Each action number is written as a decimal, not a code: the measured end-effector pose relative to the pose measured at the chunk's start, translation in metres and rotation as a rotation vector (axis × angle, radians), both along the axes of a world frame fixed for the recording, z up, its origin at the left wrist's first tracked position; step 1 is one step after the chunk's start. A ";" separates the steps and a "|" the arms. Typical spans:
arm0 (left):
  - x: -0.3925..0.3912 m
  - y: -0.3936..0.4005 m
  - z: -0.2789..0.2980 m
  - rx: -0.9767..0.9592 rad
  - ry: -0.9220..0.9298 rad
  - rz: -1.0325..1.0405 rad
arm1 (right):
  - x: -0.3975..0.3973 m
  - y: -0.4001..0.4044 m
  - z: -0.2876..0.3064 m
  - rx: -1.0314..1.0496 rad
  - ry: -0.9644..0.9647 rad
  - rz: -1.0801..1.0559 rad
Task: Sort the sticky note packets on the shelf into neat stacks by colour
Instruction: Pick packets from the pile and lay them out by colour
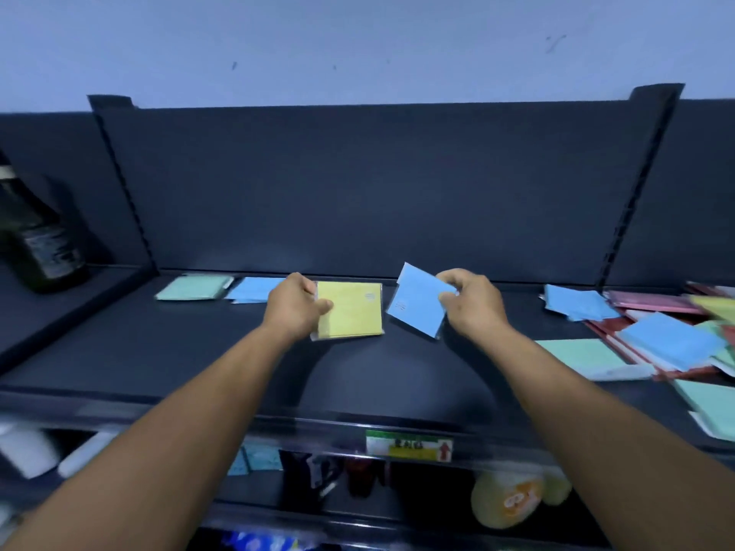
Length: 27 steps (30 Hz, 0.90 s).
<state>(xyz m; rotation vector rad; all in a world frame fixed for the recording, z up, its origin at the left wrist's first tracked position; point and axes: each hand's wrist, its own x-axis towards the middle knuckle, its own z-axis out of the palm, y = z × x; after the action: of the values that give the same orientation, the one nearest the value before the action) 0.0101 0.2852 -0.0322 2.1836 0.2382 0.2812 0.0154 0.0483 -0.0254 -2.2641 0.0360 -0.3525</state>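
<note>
My left hand (296, 306) pinches the left edge of a yellow sticky note packet (352, 314) just above the dark shelf (159, 351). In my right hand (469, 302) a blue packet (417, 302) is held tilted, lifted off the shelf. At the back left lie a green packet (193, 288) and a blue packet (254, 289) side by side. On the right sits a jumbled pile of blue (576, 306), green (580, 353), pink (652, 302) and yellow (714, 306) packets.
A dark bottle (37, 240) stands on the neighbouring shelf at the left. The shelf's front rail carries a price label (409, 445). Below it, a lower shelf holds assorted goods, including a yellow round item (507, 501).
</note>
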 end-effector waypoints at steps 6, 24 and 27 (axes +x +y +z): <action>0.038 0.047 -0.005 0.091 -0.033 -0.028 | 0.031 0.066 -0.005 0.012 -0.024 -0.019; 0.145 0.052 -0.030 0.236 0.005 -0.152 | 0.102 0.104 -0.021 0.068 0.049 -0.048; 0.147 0.055 -0.029 0.267 -0.039 -0.154 | 0.112 0.108 -0.021 0.091 0.072 -0.026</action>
<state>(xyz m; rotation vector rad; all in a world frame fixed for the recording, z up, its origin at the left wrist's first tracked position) 0.1566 0.3397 -0.0613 2.4422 0.0099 0.2813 0.1270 0.1564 -0.0465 -2.1876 0.1164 -0.2767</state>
